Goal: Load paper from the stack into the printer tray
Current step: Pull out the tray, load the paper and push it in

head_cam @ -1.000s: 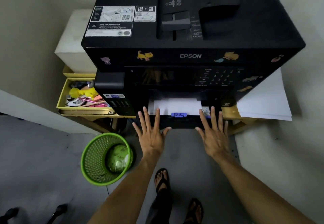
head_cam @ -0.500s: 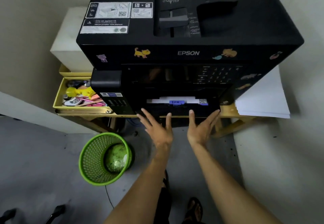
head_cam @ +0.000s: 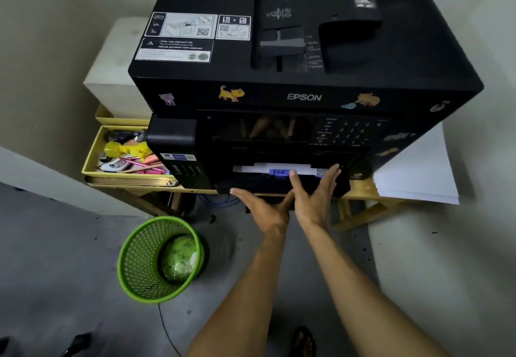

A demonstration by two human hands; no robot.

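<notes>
Black plastic of the paper tray [head_cam: 282, 185] front met both hands at the near edge of the printer [head_cam: 304, 77]. Left hand [head_cam: 265, 210]: fingers straight and spread, flat against the tray's lower left front, gripping nothing. Right hand [head_cam: 314, 196]: fingers straight, palm turned inward against the tray front, fingertips reaching up toward the blue paper guide [head_cam: 279, 172]; also released, pressing rather than grasping. The two hands sat touching or nearly touching each other at the thumbs.

Just beyond the fingertips, a white strip of loaded paper [head_cam: 279, 167] showed in the slot above the tray front, with the guide at its near edge. The tray looked almost fully seated; only a narrow band of paper remained visible.

Further out, right of the printer, the paper stack [head_cam: 416, 172] lay on the yellow wooden table [head_cam: 360, 192], partly tucked under the printer's right corner. Left of the printer sat a yellow drawer [head_cam: 92, 158] of small stationery, with a white box [head_cam: 111, 77] behind it. A green mesh wastebasket [head_cam: 160, 259] stood on the floor, near left.

Judgement: loading itself appeared done; the step in hand was closing the tray. Next move would call for an even, straight push from both palms until the tray front sits flush, avoiding skew that could jam it or buckle the sheets.
</notes>
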